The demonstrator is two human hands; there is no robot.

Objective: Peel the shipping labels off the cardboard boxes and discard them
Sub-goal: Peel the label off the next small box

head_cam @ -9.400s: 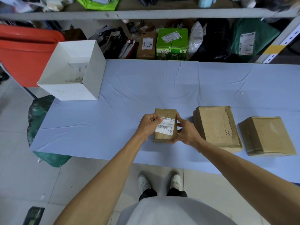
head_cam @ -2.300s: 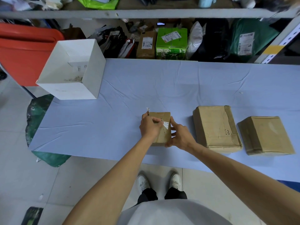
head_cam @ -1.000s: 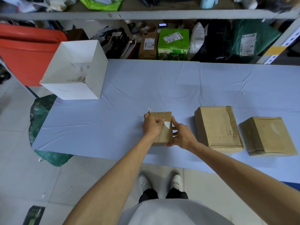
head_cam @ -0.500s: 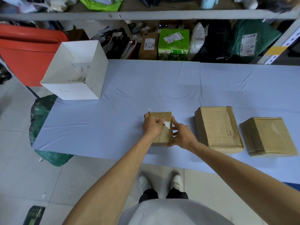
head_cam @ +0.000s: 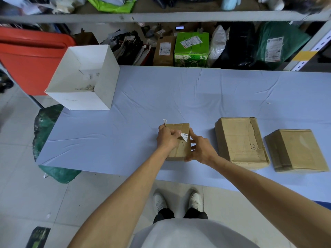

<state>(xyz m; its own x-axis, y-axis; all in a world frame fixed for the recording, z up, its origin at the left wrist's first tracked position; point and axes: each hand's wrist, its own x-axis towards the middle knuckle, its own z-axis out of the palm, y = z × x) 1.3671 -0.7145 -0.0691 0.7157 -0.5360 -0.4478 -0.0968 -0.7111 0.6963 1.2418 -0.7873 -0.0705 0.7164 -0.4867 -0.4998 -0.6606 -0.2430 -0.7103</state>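
A small cardboard box (head_cam: pixel 179 149) lies near the front edge of the blue-covered table (head_cam: pixel 161 97). Only a torn white corner of its shipping label (head_cam: pixel 185 136) still sticks to the top. My left hand (head_cam: pixel 167 138) is closed over the box's left half, with a peeled scrap of label (head_cam: pixel 164 121) poking up from its fingers. My right hand (head_cam: pixel 200 148) grips the box's right side and steadies it. Two larger cardboard boxes, one (head_cam: pixel 240 142) in the middle and one (head_cam: pixel 295 150) at the right, show no labels.
An open white box (head_cam: pixel 84 79) with paper scraps inside stands at the table's back left. Behind the table a shelf (head_cam: pixel 179 15) holds labelled parcels and bags. A red bin (head_cam: pixel 30 56) and a green bag (head_cam: pixel 46 122) sit left of the table.
Most of the label has come off the small box since the earliest frame. Over the last second both hands have stayed nearly still on the box.
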